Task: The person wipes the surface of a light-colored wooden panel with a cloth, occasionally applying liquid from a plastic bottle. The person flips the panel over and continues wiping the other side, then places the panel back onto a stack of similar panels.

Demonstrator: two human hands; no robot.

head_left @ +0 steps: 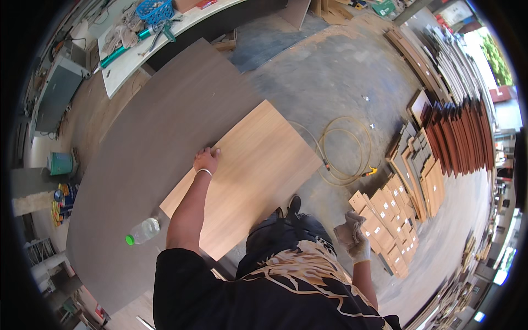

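A light wood-grain panel (258, 170) lies in front of me, partly over a large grey-brown board (137, 137). At the panel's far left edge is my bare left hand (207, 160), its fingers curled at the edge and its thumb on the top face. My right hand (355, 239) is at my right side, away from the panel, in a dirty grey work glove with a white cuff. Its fingers look bent; whether a cloth or second glove is bunched in them is hard to make out. Near the panel's left corner, a clear bottle with a green cap (144, 231) lies on the board.
A coiled yellowish air hose (346, 151) rests on the floor beyond the panel. Stacked wood pieces (388, 223) and dark red boards (459, 137) stand to the right. At the far left, a white-topped bench (190, 25) carries a blue basket (154, 10) and tools.
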